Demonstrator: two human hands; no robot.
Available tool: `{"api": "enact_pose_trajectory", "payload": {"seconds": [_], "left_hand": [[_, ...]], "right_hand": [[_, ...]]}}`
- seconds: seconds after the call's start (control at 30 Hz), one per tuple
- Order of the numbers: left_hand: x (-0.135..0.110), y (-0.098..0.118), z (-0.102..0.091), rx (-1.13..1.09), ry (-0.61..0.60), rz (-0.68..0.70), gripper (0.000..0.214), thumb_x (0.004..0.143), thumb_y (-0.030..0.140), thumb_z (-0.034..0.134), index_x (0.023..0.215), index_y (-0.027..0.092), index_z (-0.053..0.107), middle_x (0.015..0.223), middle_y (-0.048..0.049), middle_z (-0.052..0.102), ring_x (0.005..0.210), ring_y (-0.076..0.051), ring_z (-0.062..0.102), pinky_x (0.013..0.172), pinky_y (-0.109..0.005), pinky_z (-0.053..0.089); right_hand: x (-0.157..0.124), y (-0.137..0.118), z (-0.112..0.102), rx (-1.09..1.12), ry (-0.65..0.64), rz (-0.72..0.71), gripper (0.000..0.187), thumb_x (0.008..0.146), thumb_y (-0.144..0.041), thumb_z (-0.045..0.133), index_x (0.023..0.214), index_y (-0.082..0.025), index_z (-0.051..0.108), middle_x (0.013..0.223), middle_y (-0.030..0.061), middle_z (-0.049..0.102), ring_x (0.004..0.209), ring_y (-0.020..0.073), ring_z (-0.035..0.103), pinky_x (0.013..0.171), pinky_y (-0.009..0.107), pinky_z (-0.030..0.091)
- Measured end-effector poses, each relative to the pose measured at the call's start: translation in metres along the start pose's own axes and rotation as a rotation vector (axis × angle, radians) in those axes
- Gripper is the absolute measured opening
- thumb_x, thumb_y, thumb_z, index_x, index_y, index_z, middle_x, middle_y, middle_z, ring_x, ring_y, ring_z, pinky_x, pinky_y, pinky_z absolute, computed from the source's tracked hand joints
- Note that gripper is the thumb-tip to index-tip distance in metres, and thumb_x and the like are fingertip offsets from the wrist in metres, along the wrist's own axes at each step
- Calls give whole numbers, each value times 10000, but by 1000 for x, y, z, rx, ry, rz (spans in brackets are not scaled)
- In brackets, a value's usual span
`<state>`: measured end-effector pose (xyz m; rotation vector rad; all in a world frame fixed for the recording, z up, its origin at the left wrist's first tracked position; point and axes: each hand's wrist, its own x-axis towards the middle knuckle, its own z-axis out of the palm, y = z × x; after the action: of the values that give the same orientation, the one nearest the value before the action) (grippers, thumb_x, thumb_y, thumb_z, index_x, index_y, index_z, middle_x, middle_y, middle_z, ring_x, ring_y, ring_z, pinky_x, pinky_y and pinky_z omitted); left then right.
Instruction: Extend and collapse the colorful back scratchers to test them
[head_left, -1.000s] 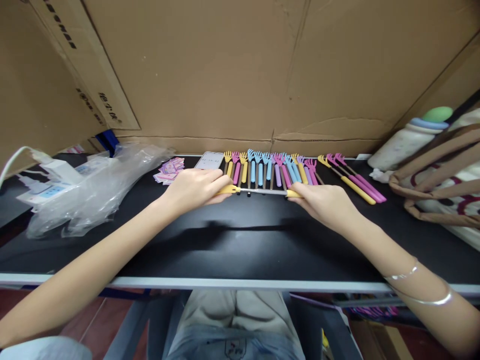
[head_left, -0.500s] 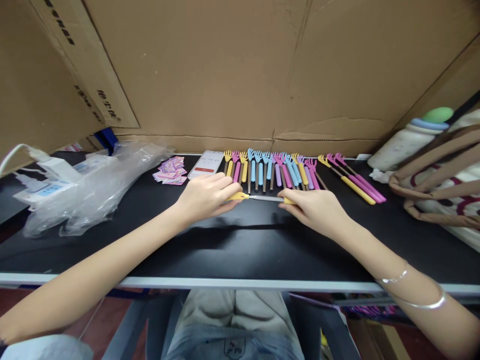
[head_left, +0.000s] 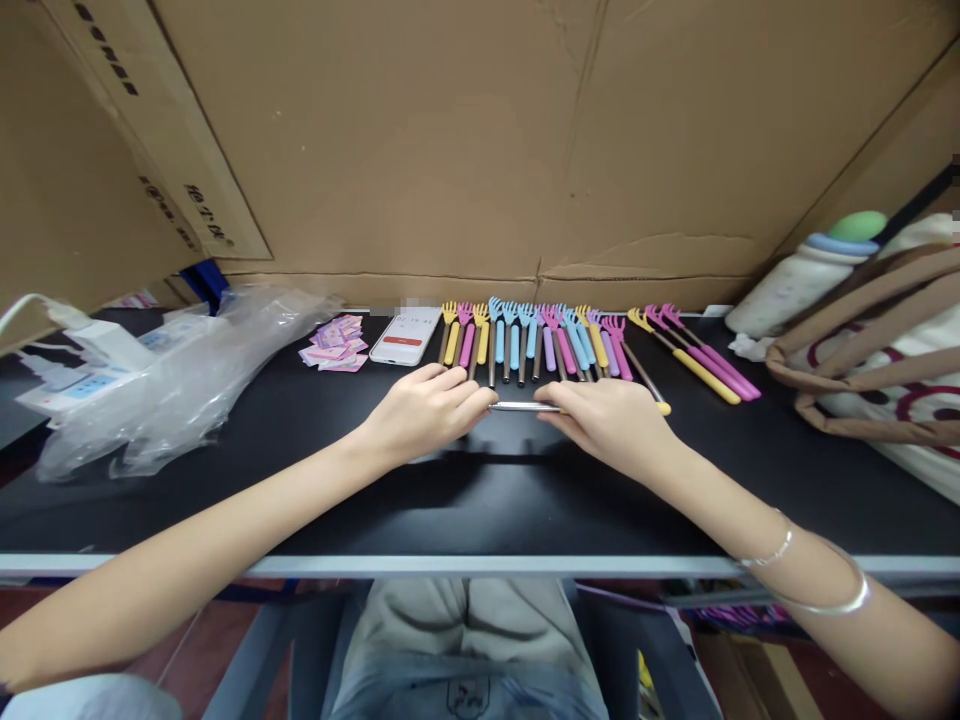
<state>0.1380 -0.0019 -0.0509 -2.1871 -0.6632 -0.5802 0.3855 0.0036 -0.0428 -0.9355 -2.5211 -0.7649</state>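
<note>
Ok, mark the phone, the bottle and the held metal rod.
Phone [head_left: 407, 334], head view: on its screen.
Bottle [head_left: 790, 288], head view: on its white body.
Metal rod [head_left: 519, 407], head view: on its exposed shaft.

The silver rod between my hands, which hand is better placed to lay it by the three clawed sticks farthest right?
Probably your right hand: it grips the silver rod on the right side, nearer those clawed sticks. Your left hand grips the other side, farther from them.
</note>
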Motion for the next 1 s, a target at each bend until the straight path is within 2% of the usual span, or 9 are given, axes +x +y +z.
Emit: {"api": "enact_pose_trajectory", "payload": {"seconds": [0.13,0.27,0.4,0.53,0.63,0.7,0.83,0.9,1.0], "left_hand": [[1,-7,-5,20,22,-4,200,943,238,481,775,199,583,619,12,564,646,-135,525,617,-257,364],[-2,-28,-13,56,-7,77,238,962,274,453,796,202,606,658,-1,600,707,-137,555,629,-246,382],[-16,-57,-19,111,-39,83,283,969,300,427,792,218,632,664,2,625,688,-139,560,648,-250,406],[-37,-83,-24,129,-132,42,295,971,325,416,812,230,646,691,1,651,708,-144,572,641,-252,407],[-53,-100,-28,242,-190,32,279,970,326,427,824,236,647,719,9,662,696,-136,553,626,-243,396],[-65,-112,-32,310,-222,36,262,967,323,443,825,231,643,729,16,671,708,-138,544,617,-242,382],[-89,-128,-39,346,-297,-82,290,975,310,416,812,224,639,707,17,664,712,-138,526,586,-236,336],[-100,-131,-40,349,-291,-105,309,975,309,416,776,220,635,669,13,642,686,-137,507,559,-230,306],[-109,-130,-41,376,-269,-81,308,973,312,429,764,219,635,655,9,627,685,-144,495,561,-232,293]], "right_hand": [[1,4,-1,-56,6,-31,349,971,-381,393,768,-198,612,630,-17,657,533,91,561,532,251,259],[-1,15,-3,-116,47,-59,356,968,-373,408,719,-193,588,599,-27,639,539,85,552,542,249,259],[-14,42,-6,-196,26,-51,378,971,-389,394,716,-189,588,616,-13,642,553,94,539,543,249,250],[-40,81,-10,-306,-44,-11,399,970,-416,381,731,-189,605,666,14,661,598,109,541,568,249,269],[-67,114,-12,-361,-148,96,376,953,-440,412,791,-186,638,709,53,672,645,127,548,553,252,268],[-86,138,-13,-378,-242,256,335,940,-421,442,850,-175,652,765,87,678,665,139,549,538,257,261],[-124,181,-13,-337,-448,428,194,895,-320,527,855,-161,631,844,125,665,701,148,541,574,261,292],[-138,193,-15,-368,-459,483,155,863,-301,570,863,-157,629,868,142,668,662,151,521,591,279,301],[-150,196,-17,-424,-431,482,174,865,-319,557,850,-161,628,850,150,665,654,167,517,591,299,296]]}}
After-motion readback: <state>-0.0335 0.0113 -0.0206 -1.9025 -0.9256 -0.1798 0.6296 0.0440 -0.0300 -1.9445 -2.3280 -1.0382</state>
